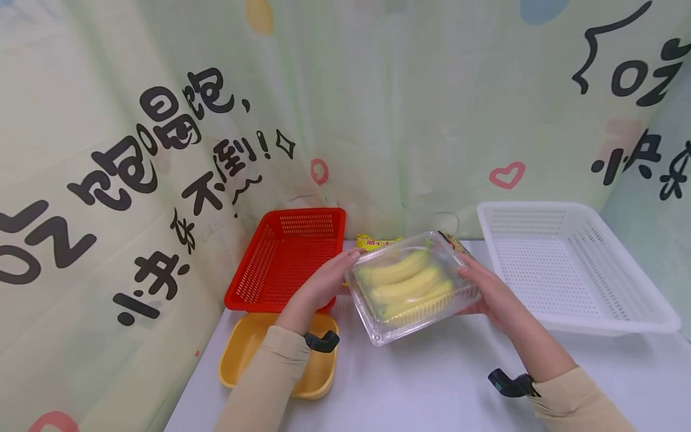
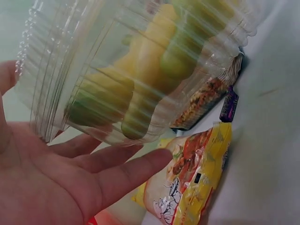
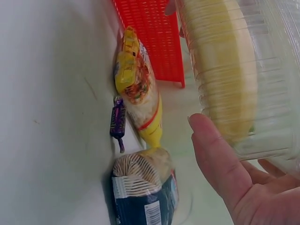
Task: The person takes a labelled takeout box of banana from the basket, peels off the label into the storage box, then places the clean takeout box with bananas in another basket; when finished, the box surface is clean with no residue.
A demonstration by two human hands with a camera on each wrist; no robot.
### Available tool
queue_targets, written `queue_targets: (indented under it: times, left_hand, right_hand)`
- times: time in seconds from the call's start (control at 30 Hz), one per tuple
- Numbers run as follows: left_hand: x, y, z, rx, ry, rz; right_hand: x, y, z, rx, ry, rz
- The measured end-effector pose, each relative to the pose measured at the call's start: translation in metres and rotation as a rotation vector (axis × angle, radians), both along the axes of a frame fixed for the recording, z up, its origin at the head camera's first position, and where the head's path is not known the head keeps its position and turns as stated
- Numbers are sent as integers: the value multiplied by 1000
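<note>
A clear plastic clamshell box (image 1: 390,332) with several yellow bananas (image 1: 402,268) inside is held tilted above the table by both hands. My left hand (image 1: 322,283) grips its left end; in the left wrist view the fingers (image 2: 126,176) stretch out beneath it, with the thumb at the near edge. On the right end, my right hand (image 1: 490,294) holds the box between thumb and fingers. Behind and below the box lie a yellow noodle-type packet (image 3: 140,89), a small purple wrapped sweet (image 3: 118,119) and a dark blue snack bag (image 3: 140,199) with a barcode.
A red perforated basket (image 1: 272,264) stands at the back left, with a yellow-orange plastic basin (image 1: 237,354) in front of it. On the right is a large white perforated basket (image 1: 583,321). A printed curtain (image 1: 421,120) hangs behind the white-covered table (image 1: 410,390).
</note>
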State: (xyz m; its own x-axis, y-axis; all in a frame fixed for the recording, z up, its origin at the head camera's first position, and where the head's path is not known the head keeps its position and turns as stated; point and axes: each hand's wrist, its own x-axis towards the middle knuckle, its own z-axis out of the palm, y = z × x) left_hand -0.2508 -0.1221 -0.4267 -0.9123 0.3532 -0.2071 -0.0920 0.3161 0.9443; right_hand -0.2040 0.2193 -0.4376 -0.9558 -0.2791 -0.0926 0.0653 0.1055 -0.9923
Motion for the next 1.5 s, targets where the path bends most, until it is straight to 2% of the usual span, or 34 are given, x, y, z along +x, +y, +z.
queue_targets:
  times: [0.13,0.33,0.47,0.6,0.73,0.87,1.0,1.2,1.4,1.5]
  left_hand:
    - [-2,0,-2,29,-27,-35]
    - [0,1,-8,56,-24,7]
    - [2,3,-15,89,-38,62]
    - [4,6,-19,126,-51,131]
    - [9,7,-21,154,-54,235]
    - [14,10,-20,242,-44,345]
    - [19,14,-20,342,-28,425]
    - [26,20,-22,431,-16,490]
    - [30,21,-26,469,-6,536]
    - [31,22,-26,466,-8,538]
  right_hand:
    - [-2,-1,0,-1,13,30]
    - [-6,1,-1,15,-4,48]
    - [-9,3,1,23,-38,41]
    - [-11,5,2,46,-49,-17]
    - [-12,6,5,71,-53,-64]
    - [-8,-1,10,80,-37,-73]
    - [-2,-14,11,99,14,-62]
    - [2,-40,11,71,28,-18]
    - [-3,-60,8,115,-22,-15]
    - [-5,-65,6,128,-37,-22]
